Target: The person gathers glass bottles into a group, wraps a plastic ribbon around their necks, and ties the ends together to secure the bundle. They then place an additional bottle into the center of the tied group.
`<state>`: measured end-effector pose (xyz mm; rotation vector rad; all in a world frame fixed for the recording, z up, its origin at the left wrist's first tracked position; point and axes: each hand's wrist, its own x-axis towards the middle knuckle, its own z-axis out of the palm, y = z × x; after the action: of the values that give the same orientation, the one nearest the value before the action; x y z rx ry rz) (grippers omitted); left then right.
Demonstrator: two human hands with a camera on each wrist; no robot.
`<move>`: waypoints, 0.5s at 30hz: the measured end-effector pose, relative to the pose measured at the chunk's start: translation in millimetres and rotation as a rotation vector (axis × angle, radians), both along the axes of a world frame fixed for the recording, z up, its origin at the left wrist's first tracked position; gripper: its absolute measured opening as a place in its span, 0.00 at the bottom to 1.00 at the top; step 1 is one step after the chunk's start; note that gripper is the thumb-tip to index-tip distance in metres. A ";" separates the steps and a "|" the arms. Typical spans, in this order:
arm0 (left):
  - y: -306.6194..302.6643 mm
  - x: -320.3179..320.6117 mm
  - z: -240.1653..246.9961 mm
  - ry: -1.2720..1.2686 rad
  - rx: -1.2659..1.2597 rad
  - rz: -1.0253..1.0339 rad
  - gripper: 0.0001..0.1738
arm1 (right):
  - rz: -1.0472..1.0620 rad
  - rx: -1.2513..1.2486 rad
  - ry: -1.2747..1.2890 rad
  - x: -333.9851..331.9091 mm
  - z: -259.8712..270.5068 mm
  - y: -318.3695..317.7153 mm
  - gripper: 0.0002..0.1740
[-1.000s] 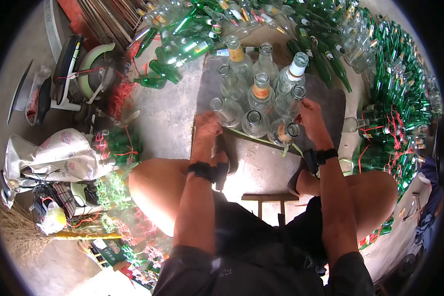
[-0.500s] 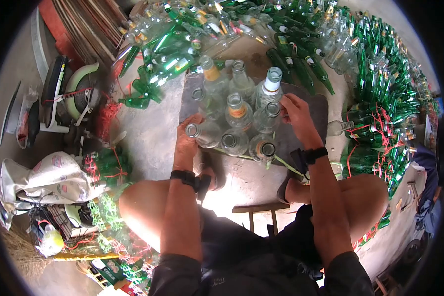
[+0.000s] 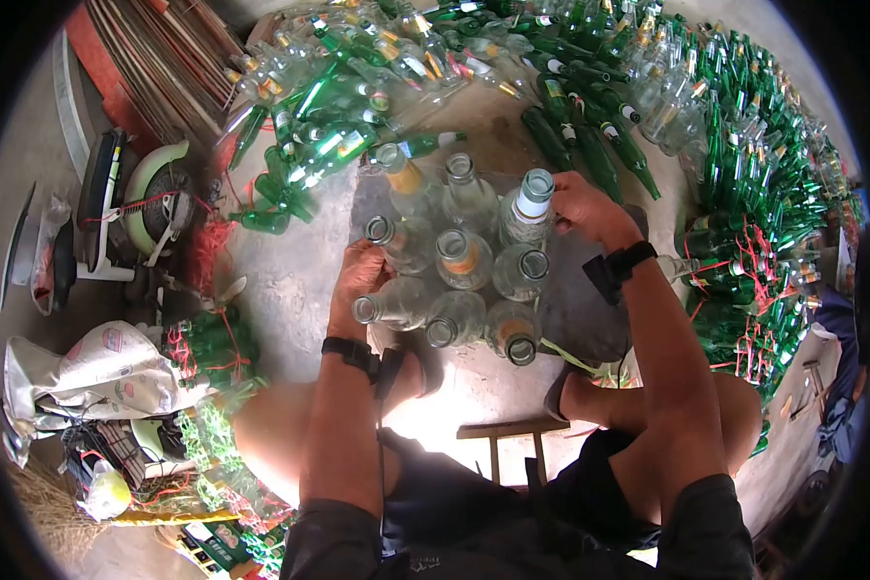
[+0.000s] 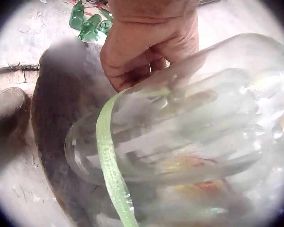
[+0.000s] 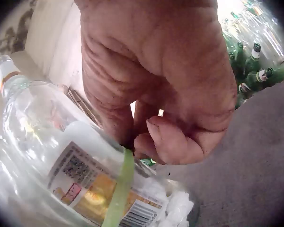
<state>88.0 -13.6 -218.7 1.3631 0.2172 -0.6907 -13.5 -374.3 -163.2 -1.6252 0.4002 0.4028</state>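
Observation:
Several clear glass bottles (image 3: 462, 259) stand bundled on a dark board (image 3: 590, 314), their necks leaning toward the body. A pale green strap (image 4: 106, 151) runs round their lower part in the left wrist view. At the bundle's left side, the left hand (image 3: 358, 275) has its fingers curled round the strap. On the far right side, the right hand (image 3: 594, 211) pinches the same strap (image 5: 120, 194) between thumb and fingers, beside a bottle with a printed label (image 5: 92, 189). Its other fingers are curled. The strap's far side is hidden.
Green and clear bottles (image 3: 590, 145) lie heaped beyond the board, with more piled along the right. Bundles tied with red string (image 3: 744, 261) stand at the right. At the left are a wheeled item (image 3: 155, 203) and a white sack (image 3: 116, 362). A wooden stool (image 3: 512, 428) is between the legs.
The bundle's necks have tipped toward the body. The right hand has moved forward along the bundle's right side, and the left hand has stayed at its left side.

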 end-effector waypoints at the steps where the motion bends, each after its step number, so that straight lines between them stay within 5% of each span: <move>1: 1.1 0.9 0.4 0.000 0.002 0.003 0.09 | 0.003 0.002 0.000 5.2 -5.3 -3.6 0.16; 3: 4.4 1.1 2.9 0.031 -0.086 -0.072 0.12 | 0.050 0.027 0.027 13.6 -17.2 -9.2 0.16; 6: -18.9 -16.5 69.3 0.047 0.015 -0.072 0.17 | 0.118 0.059 -0.019 19.1 -8.8 -9.7 0.14; 8: -2.8 -10.8 28.2 -0.003 -0.072 -0.085 0.20 | 0.185 0.055 -0.062 26.5 -19.4 -14.8 0.12; 12: -6.4 -17.7 45.3 -0.137 -0.130 -0.223 0.27 | 0.255 0.255 -0.062 40.2 -47.3 -18.8 0.12; 15: -16.3 -44.8 74.9 -0.131 -0.238 0.012 0.32 | 0.311 0.178 -0.021 46.5 -44.6 -13.0 0.14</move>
<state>43.1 -29.9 -143.8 1.1725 0.0368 -0.5950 33.0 -387.3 -207.8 -1.5179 0.0907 0.6365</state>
